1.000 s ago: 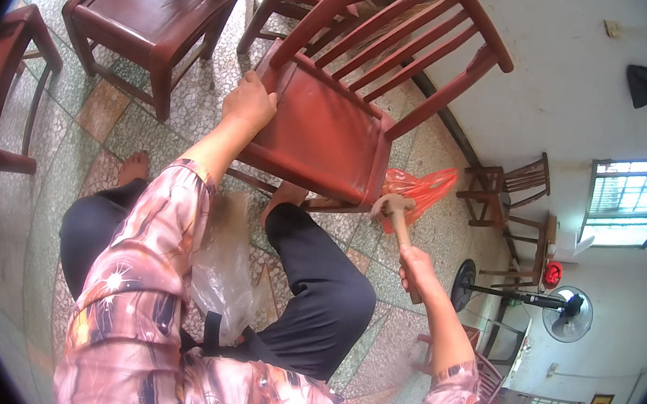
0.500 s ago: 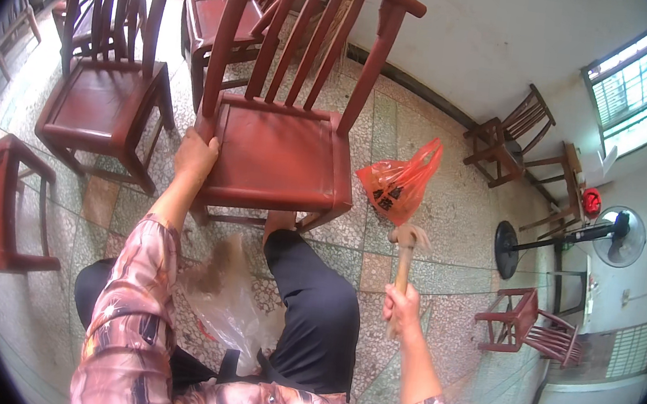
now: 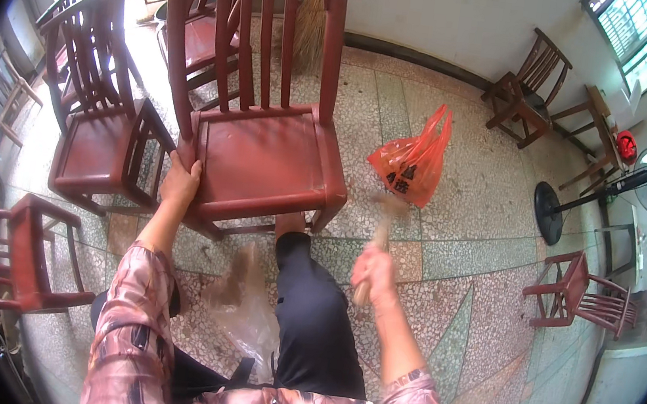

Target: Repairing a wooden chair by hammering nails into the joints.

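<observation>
Directly before me stands a dark red wooden chair [image 3: 260, 159] with a slatted back, its seat toward me. My left hand [image 3: 180, 179] grips the left edge of that seat, the thumb on top and the fingers out of sight. In my right hand [image 3: 374, 273], closed round the wooden handle, is a hammer [image 3: 382, 229], upright and apart from the chair. Motion smears the hammer's head. A red plastic bag [image 3: 411, 164] with dark print sits on the floor beyond the hammer. Between my legs lies a clear plastic bag [image 3: 243, 309] with brownish contents.
Another red chair [image 3: 94, 152] stands close on the left, and one lies tipped over [image 3: 34, 253] at the lower left. Farther right are a standing fan [image 3: 597, 185], a small chair on its side [image 3: 569, 290] and a chair by the wall [image 3: 523, 97]. A straw broom [image 3: 309, 33] leans behind.
My right hand has moved left with the hammer, nearer to the chair. The view has turned a little; my left hand keeps its hold on the seat edge.
</observation>
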Demonstrator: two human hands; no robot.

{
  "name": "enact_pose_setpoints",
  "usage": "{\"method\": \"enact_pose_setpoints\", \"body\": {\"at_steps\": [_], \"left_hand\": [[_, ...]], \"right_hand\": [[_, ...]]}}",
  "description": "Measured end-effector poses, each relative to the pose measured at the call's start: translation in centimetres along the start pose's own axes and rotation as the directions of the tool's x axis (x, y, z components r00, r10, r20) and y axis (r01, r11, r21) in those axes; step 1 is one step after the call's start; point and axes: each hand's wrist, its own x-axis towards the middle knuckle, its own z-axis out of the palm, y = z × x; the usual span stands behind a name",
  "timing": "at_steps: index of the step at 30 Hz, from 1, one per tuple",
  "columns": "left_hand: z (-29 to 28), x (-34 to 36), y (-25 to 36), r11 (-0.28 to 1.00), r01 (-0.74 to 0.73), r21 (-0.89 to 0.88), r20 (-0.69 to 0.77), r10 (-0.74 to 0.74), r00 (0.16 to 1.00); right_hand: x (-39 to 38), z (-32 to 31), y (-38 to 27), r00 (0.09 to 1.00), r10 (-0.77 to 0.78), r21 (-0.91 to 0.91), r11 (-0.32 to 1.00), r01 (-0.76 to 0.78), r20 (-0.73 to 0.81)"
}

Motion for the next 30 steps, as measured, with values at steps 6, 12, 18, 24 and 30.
{"method": "enact_pose_setpoints", "body": {"at_steps": [6, 12, 18, 24, 30], "left_hand": [[-0.8, -0.7, 1.4, 0.999, -0.014, -0.038, 0.015, 0.015, 1.000], [-0.4, -0.6, 0.1, 0.999, 0.009, -0.045, 0.020, -0.008, 1.000], [-0.7, -0.4, 0.0, 0.998, 0.036, -0.045, 0.033, -0.034, 0.999], [-0.7, -0.7, 0.8, 0.993, 0.014, -0.113, 0.051, -0.009, 0.999], [-1.0, -0.5, -0.3, 0.996, 0.028, -0.087, -0.019, -0.030, 0.999]], "right_hand": [[-1.4, -2.1, -1.1, 0.962, -0.176, 0.352, 0.904, 0.243, -0.211], [-3.6, -0.3, -1.3, 0.915, -0.345, -0.202, 0.931, 0.305, -0.211], [-4.4, 3.8, -3.4, 0.659, -0.511, -0.791, -0.072, 0.607, 0.553], [0.5, -3.7, -8.3, 0.734, -0.493, -0.877, -0.365, 0.313, 0.467], [-4.5, -0.7, -6.9, 0.733, -0.585, -0.929, -0.110, 0.353, 0.348]]}}
